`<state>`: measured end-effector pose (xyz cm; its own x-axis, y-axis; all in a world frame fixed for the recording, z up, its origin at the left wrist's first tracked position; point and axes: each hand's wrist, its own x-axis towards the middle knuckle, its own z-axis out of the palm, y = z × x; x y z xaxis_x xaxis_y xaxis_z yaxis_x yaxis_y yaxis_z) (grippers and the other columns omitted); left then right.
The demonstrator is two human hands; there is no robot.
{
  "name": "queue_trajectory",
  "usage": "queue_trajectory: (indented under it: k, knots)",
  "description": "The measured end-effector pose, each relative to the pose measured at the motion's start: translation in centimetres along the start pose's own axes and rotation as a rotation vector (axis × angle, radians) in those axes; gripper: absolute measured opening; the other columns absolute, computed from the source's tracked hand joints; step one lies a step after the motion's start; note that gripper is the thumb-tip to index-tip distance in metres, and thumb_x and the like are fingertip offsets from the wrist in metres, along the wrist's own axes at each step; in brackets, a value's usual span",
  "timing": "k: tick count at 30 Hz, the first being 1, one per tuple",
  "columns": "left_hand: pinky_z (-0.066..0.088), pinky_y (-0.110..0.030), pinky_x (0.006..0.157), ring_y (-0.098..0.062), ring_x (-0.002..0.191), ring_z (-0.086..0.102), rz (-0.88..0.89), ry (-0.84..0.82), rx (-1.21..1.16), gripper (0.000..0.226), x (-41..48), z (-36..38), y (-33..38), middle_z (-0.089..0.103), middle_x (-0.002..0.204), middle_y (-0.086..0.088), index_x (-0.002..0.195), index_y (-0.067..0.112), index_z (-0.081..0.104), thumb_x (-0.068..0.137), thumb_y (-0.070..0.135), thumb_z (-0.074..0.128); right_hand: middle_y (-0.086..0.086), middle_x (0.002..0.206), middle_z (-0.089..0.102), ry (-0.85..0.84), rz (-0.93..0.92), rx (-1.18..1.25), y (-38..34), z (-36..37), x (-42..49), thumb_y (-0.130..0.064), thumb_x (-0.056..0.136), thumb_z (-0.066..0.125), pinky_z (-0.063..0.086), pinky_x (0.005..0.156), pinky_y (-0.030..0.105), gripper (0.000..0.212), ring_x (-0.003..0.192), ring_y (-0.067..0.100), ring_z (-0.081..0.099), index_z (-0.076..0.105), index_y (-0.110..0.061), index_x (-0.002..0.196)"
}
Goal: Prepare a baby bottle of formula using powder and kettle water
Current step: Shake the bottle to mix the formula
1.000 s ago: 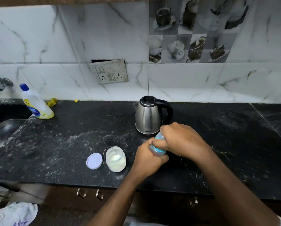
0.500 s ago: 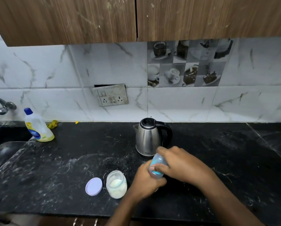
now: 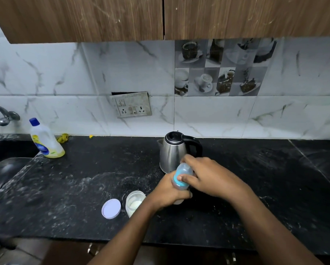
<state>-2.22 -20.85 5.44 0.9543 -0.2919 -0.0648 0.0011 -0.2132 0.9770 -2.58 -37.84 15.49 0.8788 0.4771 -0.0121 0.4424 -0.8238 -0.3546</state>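
A baby bottle (image 3: pixel 181 177) with a blue collar and clear cap stands tilted on the black counter (image 3: pixel 83 184). My left hand (image 3: pixel 169 192) grips its body from the left. My right hand (image 3: pixel 208 175) curls round the cap and blue collar from the right. Just behind the hands stands a steel kettle (image 3: pixel 172 151) with a black lid and handle. An open jar of white formula powder (image 3: pixel 134 204) sits to the left of my left wrist, and its lilac lid (image 3: pixel 111 208) lies flat beside it.
A dish soap bottle (image 3: pixel 44 140) with a blue cap stands at the back left, by the sink (image 3: pixel 5 173) and tap (image 3: pixel 4 114). A socket plate (image 3: pixel 131 107) hangs on the tiled wall. Wooden cabinets (image 3: pixel 160 16) hang overhead. White powder smears the counter.
The camera has tilted upward, so the cabinets came into view. Both hands stay on the bottle; the cap end now shows more between my fingers.
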Motion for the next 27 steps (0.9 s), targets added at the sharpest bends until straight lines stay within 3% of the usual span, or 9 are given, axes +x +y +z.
queue_trajectory:
  k: [4,9,11,12,15,17,20,23,27]
  knots:
    - [0.047,-0.035,0.061,-0.015,0.066,0.058,0.019,0.085,0.054,0.019,0.3,0.0,0.1,0.064,0.070,0.001,0.079,0.013,0.064,0.064,0.007,0.074,0.012,0.099,0.073,0.143,0.102,-0.256,-1.3,1.2,1.0,-0.066,0.099,0.044,0.041,0.066,0.039,0.050,0.092,0.036,0.069,0.042,-0.017,0.109]
    - [0.060,-0.037,0.087,-0.010,0.092,0.073,-0.018,0.025,0.123,0.042,0.5,-0.1,-1.2,0.078,0.101,-0.001,0.110,0.022,0.069,0.074,0.018,0.090,0.000,0.093,0.068,0.186,0.153,0.011,1.2,3.2,0.8,-0.079,0.090,0.044,0.049,0.069,0.039,0.058,0.085,0.024,0.066,0.052,-0.023,0.100]
    - [0.061,-0.034,0.091,-0.006,0.101,0.073,-0.027,0.061,0.039,0.070,0.4,0.4,-1.2,0.074,0.115,-0.002,0.132,0.024,0.054,0.075,0.011,0.093,-0.007,0.116,0.068,0.137,0.107,0.350,2.6,4.4,0.3,-0.065,0.090,0.062,0.056,0.082,0.036,0.050,0.091,0.013,0.066,0.053,-0.037,0.130]
    - [0.060,-0.027,0.089,-0.001,0.101,0.072,-0.024,0.073,-0.018,0.083,0.4,0.8,-1.2,0.072,0.119,0.000,0.141,0.023,0.042,0.077,0.002,0.091,-0.009,0.123,0.067,0.109,0.087,0.510,3.1,5.2,0.1,-0.054,0.091,0.071,0.058,0.086,0.035,0.059,0.093,0.012,0.069,0.043,-0.047,0.142]
    - [0.055,-0.016,0.085,0.009,0.100,0.071,-0.025,0.050,-0.119,0.108,0.1,1.7,-1.7,0.067,0.119,0.012,0.154,0.024,0.014,0.080,-0.015,0.082,-0.013,0.140,0.060,0.125,0.051,0.803,3.5,8.1,-0.6,-0.025,0.091,0.080,0.059,0.098,0.041,0.082,0.108,0.011,0.071,0.031,-0.058,0.149]
    - [0.058,-0.023,0.086,-0.001,0.107,0.073,-0.051,-0.010,-0.145,0.121,0.0,1.9,-3.1,0.069,0.121,0.010,0.161,0.025,0.007,0.075,-0.013,0.084,-0.015,0.146,0.055,0.143,0.034,0.867,3.4,9.8,-0.8,-0.016,0.091,0.078,0.055,0.105,0.044,0.087,0.121,0.011,0.067,0.029,-0.057,0.151]
    - [0.062,-0.038,0.087,-0.015,0.114,0.073,-0.082,-0.127,-0.149,0.126,-0.8,2.3,-4.9,0.070,0.126,0.005,0.162,0.034,0.008,0.074,-0.020,0.081,-0.011,0.142,0.060,0.077,0.043,0.902,3.7,11.0,-1.2,-0.014,0.090,0.079,0.055,0.105,0.046,0.093,0.120,0.015,0.069,0.027,-0.057,0.153]
    - [0.060,-0.038,0.097,-0.014,0.131,0.064,-0.113,-0.207,-0.211,0.121,-1.7,2.9,-6.5,0.064,0.141,0.004,0.161,0.032,0.017,0.074,-0.015,0.086,0.002,0.126,0.070,-0.006,0.015,0.940,5.0,10.9,-1.7,-0.007,0.086,0.083,0.059,0.098,0.049,0.090,0.113,0.023,0.073,0.040,-0.055,0.147]
    - [0.033,-0.033,0.125,-0.008,0.152,0.039,-0.131,-0.198,-0.078,0.108,-2.4,2.9,-10.5,0.042,0.164,0.005,0.163,0.028,0.026,0.079,0.029,0.093,0.005,0.124,0.065,0.339,0.167,1.172,7.5,9.9,-1.3,0.006,0.084,0.081,0.061,0.086,0.032,0.084,0.103,0.015,0.073,0.043,-0.039,0.144]
